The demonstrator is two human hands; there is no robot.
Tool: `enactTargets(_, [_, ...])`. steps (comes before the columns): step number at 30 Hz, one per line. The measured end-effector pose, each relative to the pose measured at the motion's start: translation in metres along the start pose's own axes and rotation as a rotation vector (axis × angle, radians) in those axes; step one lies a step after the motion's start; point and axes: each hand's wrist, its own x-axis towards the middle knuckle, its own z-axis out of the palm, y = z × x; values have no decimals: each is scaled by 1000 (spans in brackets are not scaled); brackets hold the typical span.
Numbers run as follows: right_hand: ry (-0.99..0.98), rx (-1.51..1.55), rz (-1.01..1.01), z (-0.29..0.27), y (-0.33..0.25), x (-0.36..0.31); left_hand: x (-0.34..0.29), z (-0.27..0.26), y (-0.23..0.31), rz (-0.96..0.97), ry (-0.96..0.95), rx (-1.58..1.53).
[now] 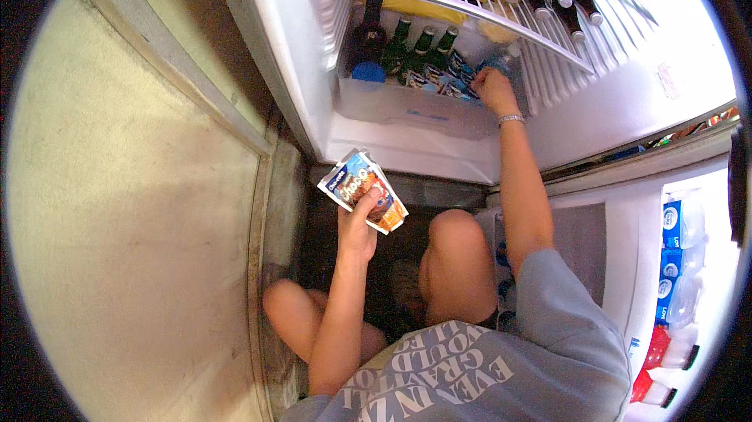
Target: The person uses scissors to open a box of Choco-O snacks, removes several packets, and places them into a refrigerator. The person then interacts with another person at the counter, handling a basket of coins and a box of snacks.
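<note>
Fingers (365, 203) of the left hand (356, 238) pinching a blue, brown and orange pouch (348, 184), pressed against its front, holding it just outside the open fridge (403, 146)! Over at the clear drawer (415, 114), the right hand (497, 95) reaches in at blue-and-white packets (457, 87), digits curled; whether they're gripping one, I cannot tell. Green bottles (423, 40) stand just beside those packets.

Pouches (350, 181) are gleaming like glossy plastic; at twelve o'clock, the bin (427, 109) is showing cloudy plastic; at two, a bracelet (511, 118) is glinting (seemingly metal); at five, the shirt (540, 359) is looking matt, cloth.
</note>
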Motion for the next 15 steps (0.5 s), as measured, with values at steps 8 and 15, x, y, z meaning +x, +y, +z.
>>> enactTargets(8, [-490,715,-835,-64,-142,-147,0,22,-4,178,-262,529])
enactTargets(15, [-696,331,-871,-92,-156,-150,2,35,1,237,-324,599])
